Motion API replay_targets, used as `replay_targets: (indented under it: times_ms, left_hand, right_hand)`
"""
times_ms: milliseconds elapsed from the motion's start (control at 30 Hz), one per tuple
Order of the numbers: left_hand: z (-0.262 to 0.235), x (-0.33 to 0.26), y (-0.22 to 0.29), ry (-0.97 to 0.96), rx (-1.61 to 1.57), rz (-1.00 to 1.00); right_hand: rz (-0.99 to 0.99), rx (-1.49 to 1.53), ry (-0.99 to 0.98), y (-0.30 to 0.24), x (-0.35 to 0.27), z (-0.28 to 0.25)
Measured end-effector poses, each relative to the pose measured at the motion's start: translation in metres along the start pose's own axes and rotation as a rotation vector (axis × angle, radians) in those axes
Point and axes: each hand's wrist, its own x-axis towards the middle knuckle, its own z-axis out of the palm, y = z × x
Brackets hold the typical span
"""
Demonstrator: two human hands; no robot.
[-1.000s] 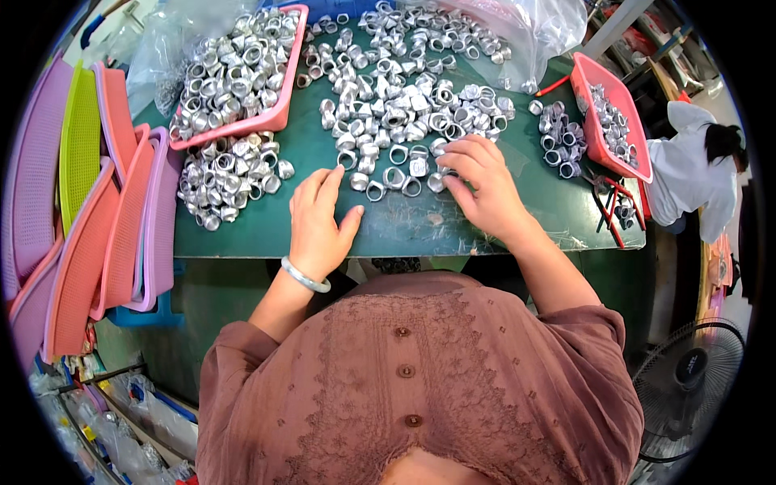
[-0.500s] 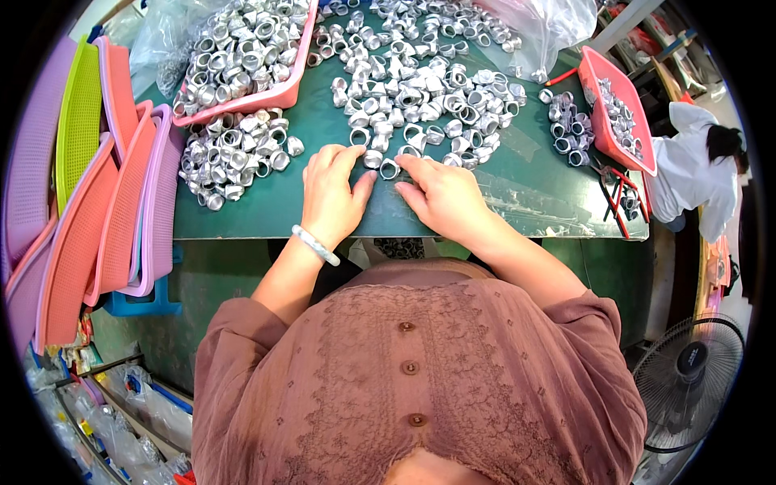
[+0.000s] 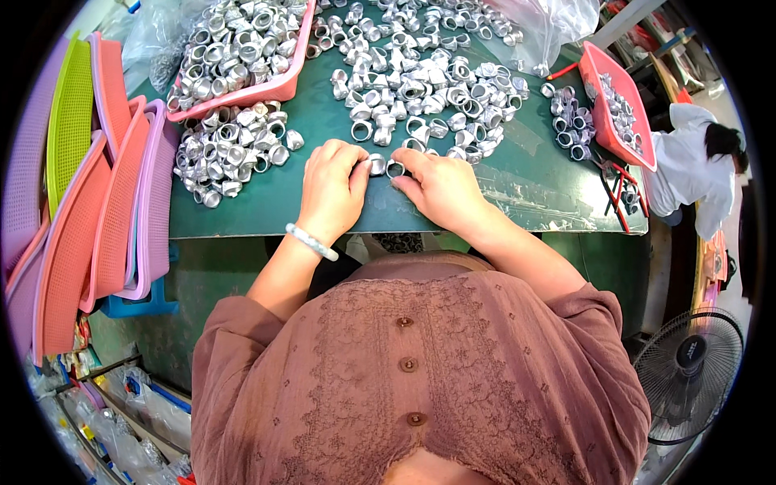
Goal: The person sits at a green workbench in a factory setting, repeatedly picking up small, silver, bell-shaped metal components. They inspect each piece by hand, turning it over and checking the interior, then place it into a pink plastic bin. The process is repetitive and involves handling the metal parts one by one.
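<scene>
My left hand [image 3: 333, 187] rests on the green table with fingers curled, its thumb and forefinger closed at a silver metal ring [image 3: 376, 164]. Opposite it, my right hand [image 3: 444, 191] has its thumb and forefinger pinched at a second silver ring [image 3: 394, 169]. The two rings sit close side by side between my hands, partly covered by fingertips. Just beyond them spreads a loose pile of similar rings [image 3: 412, 85], several with broad flat tops. To the left of my left hand lies another heap of rings [image 3: 232, 151].
A pink basket [image 3: 283, 87] full of rings stands at the far left, a smaller pink basket [image 3: 602, 105] at the right. Red-handled pliers [image 3: 621, 194] lie near the right corner. Stacked plastic baskets [image 3: 121, 186] line the left; a fan [image 3: 689, 368] and another person [image 3: 687, 166] are right.
My hands have shifted slightly; the left fingers now curl more toward the ring. The ring at the right fingertips has moved a little right. The whole view has shifted slightly.
</scene>
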Motion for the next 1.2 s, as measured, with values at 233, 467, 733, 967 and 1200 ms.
replay_targets:
  times_ms: [233,467,733,967,1200]
  left_hand:
    - [-0.007,-0.010,0.027,-0.023,-0.124,0.014]
    - [-0.005,-0.009,0.027,-0.215,-0.086,0.080]
    - [0.005,0.024,0.024,-0.258,0.006,0.140]
    - [0.004,0.018,0.018,-0.212,-0.010,0.009]
    - [0.005,0.016,0.021,-0.161,-0.016,0.000]
  right_hand:
    - [-0.054,0.208,-0.102,-0.008,-0.019,-0.011]
    - [0.111,0.146,0.092,0.015,-0.027,-0.032]
    - [0.110,-0.171,0.137,0.016,-0.018,-0.012]
    - [0.117,-0.006,0.161,0.013,-0.025,-0.014]
    - [0.139,0.217,0.151,0.012,-0.031,-0.020]
